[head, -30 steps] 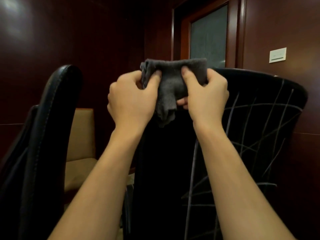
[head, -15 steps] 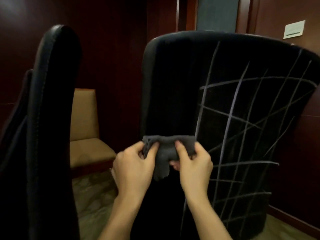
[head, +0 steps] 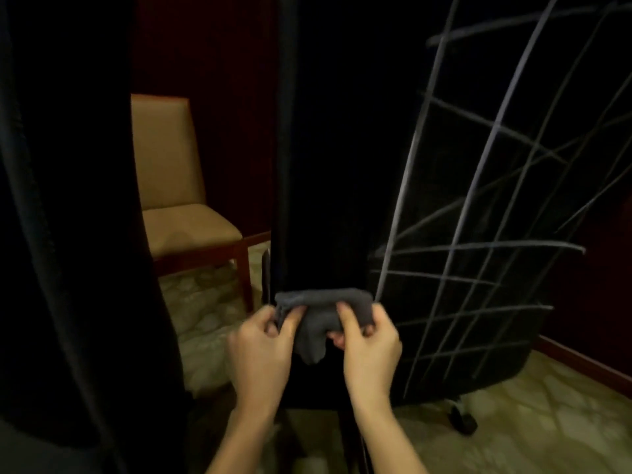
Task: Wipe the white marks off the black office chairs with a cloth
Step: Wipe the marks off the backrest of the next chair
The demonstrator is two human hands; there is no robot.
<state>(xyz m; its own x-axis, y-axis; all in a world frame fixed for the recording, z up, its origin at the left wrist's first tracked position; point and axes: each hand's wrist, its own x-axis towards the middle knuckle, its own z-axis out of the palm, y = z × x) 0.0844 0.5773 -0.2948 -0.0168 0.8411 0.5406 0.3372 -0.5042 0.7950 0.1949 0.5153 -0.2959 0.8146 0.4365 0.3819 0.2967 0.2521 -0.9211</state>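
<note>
A black office chair back (head: 342,148) fills the middle and right of the view. Its right half is crossed by several white marks (head: 478,186); the left strip above my hands looks plain black. A folded grey cloth (head: 318,316) lies against the chair back's lower part. My left hand (head: 263,347) pinches its left end and my right hand (head: 369,343) pinches its right end, thumbs on the front of the cloth. A loose corner of the cloth hangs down between my hands.
A second black chair back (head: 68,234) stands close on the left. Behind the gap is a tan upholstered chair (head: 171,186) with red-brown wooden legs. Patterned carpet (head: 530,422) covers the floor, a caster (head: 463,419) shows at lower right, and dark wood walls close the room.
Both hands have slid the cloth down the left strip of the chair back, from the top edge to its lower part. The camera has tilted down with them.
</note>
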